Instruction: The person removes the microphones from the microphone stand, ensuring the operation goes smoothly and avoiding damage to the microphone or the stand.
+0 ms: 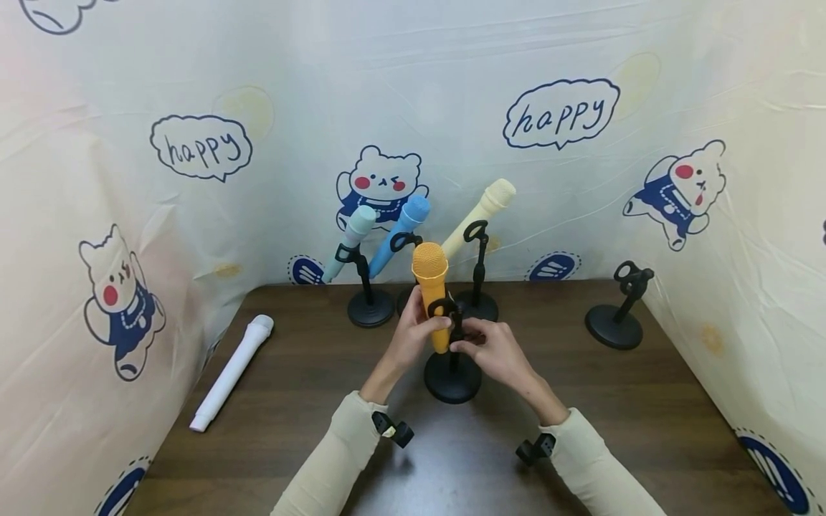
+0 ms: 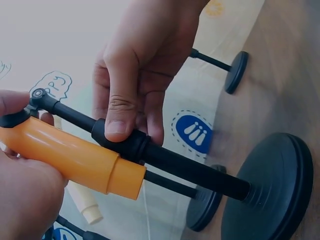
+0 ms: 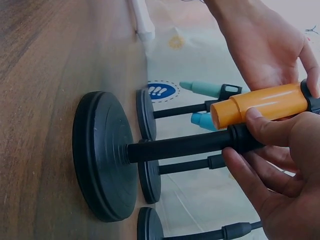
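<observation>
An orange microphone (image 1: 430,269) leans, head up, in the clip (image 1: 442,307) of a black microphone stand (image 1: 453,378) at mid-table. My left hand (image 1: 413,328) grips the microphone's body, its thumb by the clip. From the other side, my right hand (image 1: 495,350) pinches the stand's pole; in the left wrist view the thumb lies along the collar (image 2: 112,137) of that pole. The round base (image 3: 102,155) rests on the wood, and the microphone's lower end (image 3: 227,114) sits close beside the pole in the right wrist view.
Behind, a mint microphone (image 1: 359,223), a blue microphone (image 1: 414,210) and a pale yellow microphone (image 1: 480,211) tilt in black stands. Another stand (image 1: 614,326), holding no microphone, is at the right. A white microphone (image 1: 232,373) lies at the left. Printed cloth (image 1: 452,107) walls the table.
</observation>
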Demonstrator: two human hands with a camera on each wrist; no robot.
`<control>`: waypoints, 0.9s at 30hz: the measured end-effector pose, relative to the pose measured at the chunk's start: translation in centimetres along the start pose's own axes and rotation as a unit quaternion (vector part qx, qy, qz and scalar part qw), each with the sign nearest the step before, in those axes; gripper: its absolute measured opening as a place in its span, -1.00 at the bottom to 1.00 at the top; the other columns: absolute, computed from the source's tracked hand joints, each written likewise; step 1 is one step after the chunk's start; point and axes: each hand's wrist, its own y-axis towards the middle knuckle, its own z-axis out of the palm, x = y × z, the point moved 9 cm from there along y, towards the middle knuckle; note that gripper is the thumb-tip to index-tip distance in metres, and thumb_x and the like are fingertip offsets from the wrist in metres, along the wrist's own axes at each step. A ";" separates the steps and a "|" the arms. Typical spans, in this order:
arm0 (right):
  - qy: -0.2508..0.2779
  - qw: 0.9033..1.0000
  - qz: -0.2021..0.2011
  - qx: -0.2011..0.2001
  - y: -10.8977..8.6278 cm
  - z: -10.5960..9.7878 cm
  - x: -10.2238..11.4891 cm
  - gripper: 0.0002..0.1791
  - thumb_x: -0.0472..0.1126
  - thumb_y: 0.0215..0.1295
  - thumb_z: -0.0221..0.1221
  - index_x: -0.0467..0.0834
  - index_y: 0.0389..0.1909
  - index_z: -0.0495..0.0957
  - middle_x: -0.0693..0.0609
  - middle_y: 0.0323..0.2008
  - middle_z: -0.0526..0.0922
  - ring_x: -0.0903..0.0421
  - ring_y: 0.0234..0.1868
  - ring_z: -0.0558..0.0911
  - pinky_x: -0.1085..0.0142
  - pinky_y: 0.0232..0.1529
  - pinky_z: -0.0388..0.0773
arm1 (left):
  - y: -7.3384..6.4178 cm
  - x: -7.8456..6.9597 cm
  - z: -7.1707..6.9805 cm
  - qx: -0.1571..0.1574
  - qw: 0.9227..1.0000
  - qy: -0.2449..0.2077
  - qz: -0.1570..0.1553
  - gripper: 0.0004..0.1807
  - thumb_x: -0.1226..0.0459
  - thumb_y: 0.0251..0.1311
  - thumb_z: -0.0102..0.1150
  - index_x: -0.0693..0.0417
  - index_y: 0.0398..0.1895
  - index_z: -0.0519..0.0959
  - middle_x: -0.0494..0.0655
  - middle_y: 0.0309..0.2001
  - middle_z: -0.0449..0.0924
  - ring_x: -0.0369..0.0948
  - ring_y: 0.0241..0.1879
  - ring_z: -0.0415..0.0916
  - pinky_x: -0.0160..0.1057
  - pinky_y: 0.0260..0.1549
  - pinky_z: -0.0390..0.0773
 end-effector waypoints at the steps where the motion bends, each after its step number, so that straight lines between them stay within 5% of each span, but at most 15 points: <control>1: 0.001 1.000 0.002 0.000 0.0 0.0 0.0 -0.72 -0.18 0.34 0.47 -0.14 0.02 0.74 -0.08 -0.05 0.83 0.07 -0.14 0.82 0.15 -0.08 0.82 | 0.0 0.0 0.0 0.000 1.000 0.007 0.002 -0.32 0.44 0.36 0.10 0.24 0.50 0.13 0.04 0.19 0.43 -0.16 0.13 0.51 -0.16 0.26 0.56; 11: 0.010 1.000 0.002 -0.003 -0.2 0.2 -0.2 -0.70 -0.18 0.35 0.47 -0.14 0.04 0.73 -0.07 -0.06 0.83 0.09 -0.14 0.81 0.16 -0.07 0.82 | -0.1 -0.7 0.1 0.014 0.999 0.046 0.017 -0.32 0.45 0.42 0.12 0.22 0.53 0.10 0.29 0.30 0.38 -0.11 0.23 0.49 -0.05 0.38 0.54; 19: 0.011 1.000 0.001 0.000 -0.1 0.3 -0.2 -0.71 -0.18 0.34 0.47 -0.14 0.03 0.73 -0.07 -0.07 0.83 0.10 -0.14 0.81 0.19 -0.07 0.81 | 0.2 -3.2 0.5 0.012 0.997 0.058 0.048 -0.28 0.43 0.47 0.15 0.14 0.59 0.07 0.32 0.31 0.41 0.03 0.30 0.47 0.18 0.51 0.41; 27: 0.014 1.000 -0.009 0.019 0.0 0.2 0.2 -0.69 -0.21 0.36 0.45 -0.17 0.07 0.71 -0.08 -0.02 0.81 0.06 -0.08 0.81 0.16 -0.01 0.81 | 0.1 -4.9 -0.7 -0.063 0.989 0.125 0.049 -0.39 0.33 0.48 0.27 0.14 0.48 0.25 0.18 0.36 0.49 0.08 0.38 0.51 0.15 0.53 0.40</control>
